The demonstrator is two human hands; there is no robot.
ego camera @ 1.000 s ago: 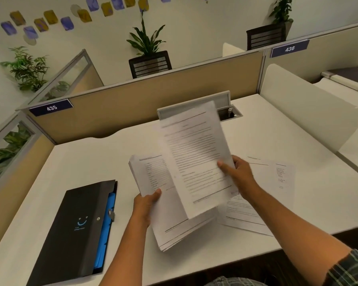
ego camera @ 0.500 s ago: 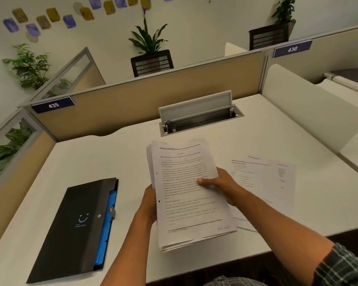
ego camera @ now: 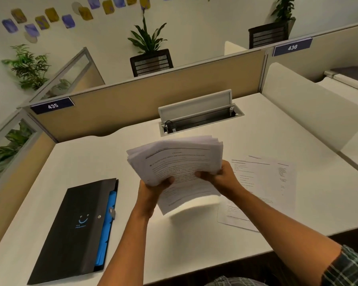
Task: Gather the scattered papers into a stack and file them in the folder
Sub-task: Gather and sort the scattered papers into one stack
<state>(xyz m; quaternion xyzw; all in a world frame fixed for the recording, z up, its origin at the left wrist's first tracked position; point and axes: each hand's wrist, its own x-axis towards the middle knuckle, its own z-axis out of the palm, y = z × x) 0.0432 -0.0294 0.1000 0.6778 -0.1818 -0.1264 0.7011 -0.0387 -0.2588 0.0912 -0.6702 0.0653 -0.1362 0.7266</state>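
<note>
I hold a stack of printed papers in the air above the middle of the white desk. My left hand grips its lower left side and my right hand grips its right side. The stack tilts away from me, its far edges fanned. One or two loose printed sheets still lie flat on the desk to the right, partly hidden by my right forearm. A black folder with blue dividers showing along its right edge lies shut on the desk at the left.
A cable tray with a raised lid is set into the desk behind the papers. Tan partition panels wall the back and left. A white divider stands at the right. The desk's front edge runs near my arms.
The sheet that my right hand held apart now lies on the stack. Both hands have lifted the joined stack off the desk and tilted it, with the right hand now gripping its side.
</note>
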